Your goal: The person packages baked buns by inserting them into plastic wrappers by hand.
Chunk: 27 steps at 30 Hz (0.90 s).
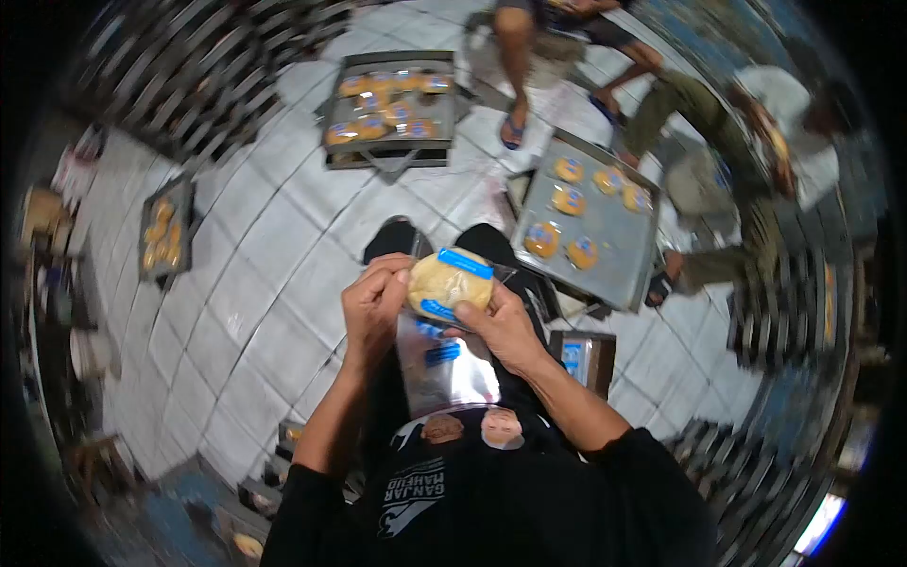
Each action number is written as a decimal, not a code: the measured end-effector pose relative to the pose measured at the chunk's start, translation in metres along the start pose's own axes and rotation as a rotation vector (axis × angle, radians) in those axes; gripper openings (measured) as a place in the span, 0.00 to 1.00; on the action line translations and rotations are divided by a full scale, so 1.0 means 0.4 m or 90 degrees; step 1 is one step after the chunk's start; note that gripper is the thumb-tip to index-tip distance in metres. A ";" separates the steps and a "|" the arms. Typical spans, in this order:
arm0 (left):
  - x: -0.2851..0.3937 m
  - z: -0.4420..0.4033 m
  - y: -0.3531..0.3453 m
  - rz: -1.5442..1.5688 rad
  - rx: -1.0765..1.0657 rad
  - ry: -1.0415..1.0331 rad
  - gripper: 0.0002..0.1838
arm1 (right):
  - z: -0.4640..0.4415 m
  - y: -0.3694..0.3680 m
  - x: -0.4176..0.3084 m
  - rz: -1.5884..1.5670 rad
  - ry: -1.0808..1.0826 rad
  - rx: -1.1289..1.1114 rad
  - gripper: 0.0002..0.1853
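1. Out on the floor's left side, a small, dark, oblong metal tray (186,213) with golden buns in clear film (162,231): five or six, too bunched to call exactly.
2. Across to the far edge of the white-tiled floor (274,222), and a bigger, dark, squarish metal tray (430,154) carries about nine, overlapping, four of them along its far edge.
3. Now the left hand (373,298): thumb and fingers pinching the left edge of a clear plastic wrapper with blue print (463,263). A light pinch looks wise here, film taut, crust undented.
4. Centre stage, one pale golden round bun (439,283), inside that wrapper, between both hands above the lap. Best kept level, the film eased evenly so nothing snags.
5. Beneath it, shiny clear plastic bags (458,378) on the lap; how many, I can't tell.
6. Here's the right hand (510,326), thumb pressing the bun's near right; fingers behind are hidden, their spread unreadable. Broad support should beat squeezing.
7. Finally, a large grey rectangular metal tray (614,227): six wrapped buns, three along the far edge, one by the left edge, two toward the near edge.
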State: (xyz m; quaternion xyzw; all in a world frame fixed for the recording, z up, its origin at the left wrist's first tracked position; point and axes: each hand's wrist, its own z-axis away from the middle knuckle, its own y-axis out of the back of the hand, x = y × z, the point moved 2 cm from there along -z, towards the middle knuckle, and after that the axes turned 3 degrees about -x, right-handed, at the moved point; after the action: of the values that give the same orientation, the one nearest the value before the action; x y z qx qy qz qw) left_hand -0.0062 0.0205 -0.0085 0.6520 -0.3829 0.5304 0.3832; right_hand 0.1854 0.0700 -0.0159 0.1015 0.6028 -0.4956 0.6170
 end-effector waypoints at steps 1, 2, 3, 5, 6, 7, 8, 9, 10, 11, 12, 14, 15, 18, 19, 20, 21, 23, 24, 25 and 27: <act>0.012 -0.007 -0.019 -0.055 -0.032 -0.028 0.11 | 0.003 0.021 -0.017 0.039 0.024 -0.018 0.27; 0.013 -0.005 -0.030 -0.060 -0.035 0.004 0.06 | 0.002 0.070 -0.024 0.174 0.167 0.030 0.27; 0.027 -0.004 -0.048 -0.082 0.000 -0.043 0.12 | 0.014 0.147 -0.026 0.331 0.131 0.165 0.30; 0.041 0.028 -0.039 -0.195 -0.012 -0.077 0.19 | 0.041 0.278 -0.064 0.504 0.212 0.345 0.33; 0.042 0.053 -0.037 -0.237 -0.040 -0.083 0.20 | 0.060 0.362 -0.057 0.545 0.228 0.437 0.34; 0.040 0.087 -0.030 -0.279 -0.062 -0.086 0.20 | 0.082 0.444 -0.038 0.587 0.241 0.524 0.34; 0.039 0.119 -0.021 -0.324 -0.077 -0.087 0.21 | 0.116 0.507 -0.011 0.727 0.226 0.580 0.34; 0.028 0.146 -0.016 -0.412 -0.100 -0.120 0.20 | 0.151 0.560 0.019 0.869 0.209 0.629 0.34; 0.006 0.168 -0.015 -0.504 -0.114 -0.153 0.19 | 0.155 0.563 0.012 1.010 0.196 0.669 0.34; -0.007 0.185 -0.011 -0.604 -0.130 -0.175 0.19 | 0.149 0.553 0.026 0.931 0.211 0.568 0.33; -0.008 0.196 -0.001 -0.574 -0.134 -0.179 0.17 | 0.156 0.472 0.013 0.844 0.211 0.472 0.33; -0.020 0.217 0.017 -0.590 -0.197 -0.247 0.16 | 0.168 0.271 -0.044 0.744 0.235 0.233 0.31; -0.029 0.213 0.014 -0.592 -0.222 -0.293 0.15 | 0.161 0.171 -0.085 0.733 0.264 0.079 0.29; 0.035 0.202 -0.018 -0.384 -0.158 -0.253 0.17 | 0.161 0.063 -0.119 0.885 0.410 -0.068 0.22; 0.070 0.206 -0.042 -0.276 -0.133 -0.166 0.18 | 0.155 0.057 -0.128 0.881 0.407 -0.102 0.20; 0.058 0.202 -0.040 -0.145 -0.177 -0.026 0.15 | 0.148 0.055 -0.134 0.877 0.404 -0.140 0.19; 0.046 0.201 -0.038 -0.021 -0.188 0.118 0.13 | 0.149 0.054 -0.141 0.861 0.468 -0.136 0.15; -0.037 0.189 0.053 -0.083 -0.509 0.309 0.11 | 0.120 0.144 -0.178 0.385 0.206 -0.266 0.14; 0.099 0.153 -0.012 0.029 -0.376 0.233 0.10 | 0.106 0.216 -0.157 0.246 0.089 -0.221 0.14; 0.047 0.140 0.018 0.097 -0.310 0.296 0.09 | 0.091 0.339 -0.070 0.191 -0.023 -0.058 0.14; 0.023 0.078 0.042 0.135 -0.104 0.257 0.12 | 0.080 0.614 0.149 0.198 -0.195 0.267 0.15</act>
State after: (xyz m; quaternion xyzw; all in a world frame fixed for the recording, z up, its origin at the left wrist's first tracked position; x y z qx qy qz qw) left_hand -0.0076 -0.0155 -0.0024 0.4557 -0.4062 0.6547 0.4457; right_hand 0.3733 0.1374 -0.1741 0.2419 0.3647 -0.5184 0.7346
